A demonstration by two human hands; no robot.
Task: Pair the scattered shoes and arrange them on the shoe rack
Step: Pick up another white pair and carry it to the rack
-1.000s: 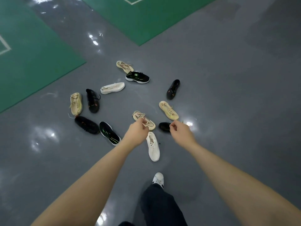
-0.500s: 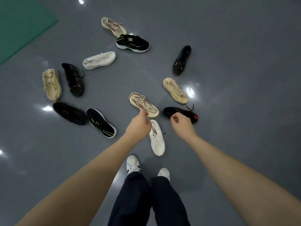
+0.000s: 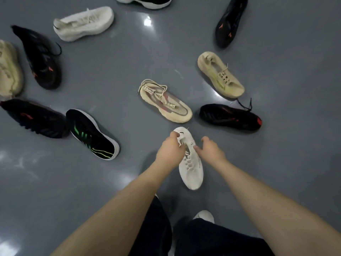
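Currently on the grey floor (image 3: 276, 163): eleven loose shoes, none yet paired; shoe rack not in view.

Item 1: white shoe (image 3: 191, 170), nearest the person's feet, heel end away from the body. Left hand (image 3: 170, 151) has its fingers curled onto the heel collar, pinching the fabric there. Right hand (image 3: 211, 149) sits at the other side of the opening, fingers bent toward the rim; whether this grip has closed on the shoe cannot be told. Half a second ago both hands hovered above the beige and black shoes further out; they have since dropped back to this one, and the head has come lower over the pile. Judgement: the white shoe is the first pick, and lifting is about to begin.

Item 2: second white shoe (image 3: 84, 24), upper left, well apart. Likely the mate, to be fetched next.

Item 3: beige shoe with pink mesh (image 3: 166, 102), just beyond item 1; untouched.

Item 4: plain beige shoe (image 3: 220, 75), right of it; another beige shoe (image 3: 8, 71) at the left edge.

Item 5: black shoes with red marks, four (image 3: 229, 117) (image 3: 230, 23) (image 3: 41, 58) (image 3: 31, 118).

Item 6: black shoe with green stripes (image 3: 92, 134); its probable mate (image 3: 145, 0) is cropped at the top edge.
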